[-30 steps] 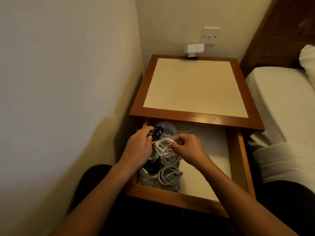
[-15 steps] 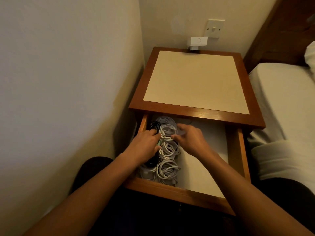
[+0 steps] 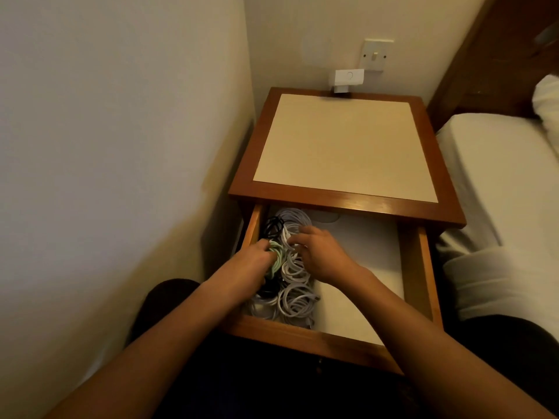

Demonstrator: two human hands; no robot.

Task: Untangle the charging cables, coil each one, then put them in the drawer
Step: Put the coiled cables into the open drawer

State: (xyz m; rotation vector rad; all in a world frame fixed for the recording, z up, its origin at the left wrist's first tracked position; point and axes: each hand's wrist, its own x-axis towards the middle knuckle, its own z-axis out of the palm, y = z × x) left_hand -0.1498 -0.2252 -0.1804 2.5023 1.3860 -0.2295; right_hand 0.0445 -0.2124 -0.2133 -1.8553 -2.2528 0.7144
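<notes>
The wooden drawer (image 3: 302, 335) of the nightstand is pulled out. Along its left side lie several coiled cables: a pale coil at the back (image 3: 295, 217), a black coil (image 3: 272, 226), a green coil (image 3: 276, 257) and white coils toward the front (image 3: 298, 303). My left hand (image 3: 246, 269) is in the drawer with fingers curled on the green coil. My right hand (image 3: 322, 255) rests with spread fingers on the white coils in the middle of the row. Parts of the coils are hidden under both hands.
The right half of the drawer shows its bare white floor (image 3: 369, 267). The nightstand top (image 3: 344, 146) is above it, with a white plug (image 3: 348, 78) on the wall behind. A wall runs close on the left and a bed (image 3: 499, 182) on the right.
My right hand let go of the white coil it pinched and now lies flat on the coils. My left hand moved onto the green coil. The view tilted slightly.
</notes>
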